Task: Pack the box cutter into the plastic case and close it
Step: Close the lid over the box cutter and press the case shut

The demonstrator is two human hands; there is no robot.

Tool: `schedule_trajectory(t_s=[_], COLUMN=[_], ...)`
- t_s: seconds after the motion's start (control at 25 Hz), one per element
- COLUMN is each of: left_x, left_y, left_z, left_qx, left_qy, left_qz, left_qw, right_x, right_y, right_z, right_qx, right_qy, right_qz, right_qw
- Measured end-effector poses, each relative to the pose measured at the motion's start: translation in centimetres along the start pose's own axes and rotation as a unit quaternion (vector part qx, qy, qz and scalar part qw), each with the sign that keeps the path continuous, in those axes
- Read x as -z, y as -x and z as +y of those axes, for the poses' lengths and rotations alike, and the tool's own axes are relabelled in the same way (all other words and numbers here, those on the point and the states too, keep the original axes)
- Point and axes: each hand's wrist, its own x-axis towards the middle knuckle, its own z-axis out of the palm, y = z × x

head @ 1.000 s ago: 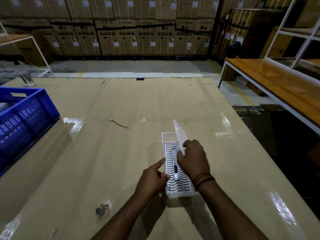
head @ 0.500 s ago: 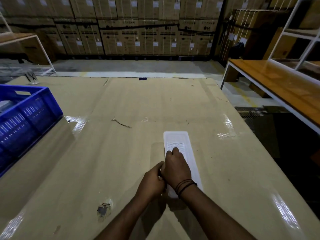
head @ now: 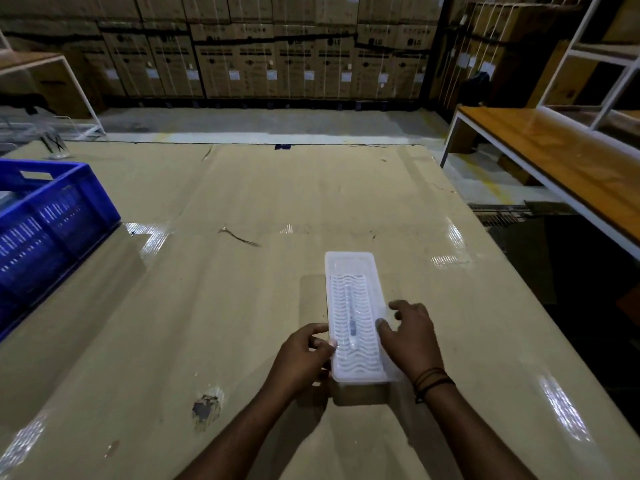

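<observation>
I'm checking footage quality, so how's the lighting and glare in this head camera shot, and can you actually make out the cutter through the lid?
Head view: dim overall, dark at the right edge; bright glare patches on the glossy table; wide-angle bending along the edges; the box cutter shows only faintly through the translucent plastic case; the left hand and right hand are fairly sharp.

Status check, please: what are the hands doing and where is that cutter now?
Left hand and right hand flank the plastic case, fingers at its edges. Lid down, box cutter visible inside. Nothing in the way.
</observation>
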Motion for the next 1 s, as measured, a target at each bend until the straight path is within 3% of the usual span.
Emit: schedule_trajectory(t_s=[0.24, 0.68, 1.0], left_x=[0.0, 0.3, -0.1], left_y=[1.3, 0.7, -1.3], left_z=[-0.6, -1.4, -0.2], left_qx=[0.048, 0.067, 0.112], left_qy=[0.062, 0.083, 0.072], left_qz=[-0.036, -0.049, -0.077], left_qw=[0.996, 0.993, 0.988], right_x=[1.4, 1.1, 0.6], right_y=[2.1, 2.5, 1.1], right_z=[2.8, 3.3, 3.9], right_qx=[-0.134, -0.13, -0.196], right_qy=[-0.098, -0.19, -0.274], right_qz=[-0.103, -0.141, -0.154], right_qw=[0.981, 0.963, 0.929])
